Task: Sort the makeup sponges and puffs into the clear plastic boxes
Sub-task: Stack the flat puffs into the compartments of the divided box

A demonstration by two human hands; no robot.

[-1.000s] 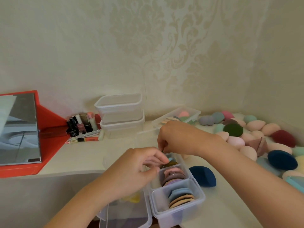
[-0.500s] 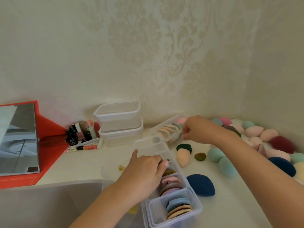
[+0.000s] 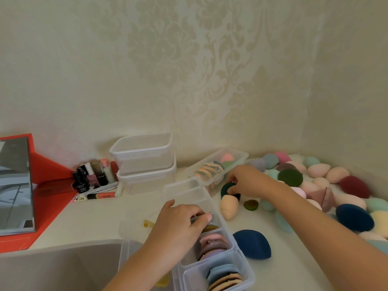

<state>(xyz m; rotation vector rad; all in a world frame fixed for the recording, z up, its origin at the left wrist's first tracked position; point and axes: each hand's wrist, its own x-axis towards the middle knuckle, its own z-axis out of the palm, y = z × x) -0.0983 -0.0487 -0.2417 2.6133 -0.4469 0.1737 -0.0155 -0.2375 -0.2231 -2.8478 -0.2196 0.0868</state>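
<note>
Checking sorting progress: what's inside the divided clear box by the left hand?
Blue and tan puffs fill the nearest compartment, pink and mauve ones the next. The left hand covers most of the third.

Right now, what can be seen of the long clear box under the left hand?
The long clear box is see-through plastic, split into a row of compartments. It lies on the pale table, running away from the person. The nearest compartment holds blue and tan puffs on edge, the next pink and mauve puffs; the farthest looks empty. Curled fingers of the left hand reach into it.
</note>
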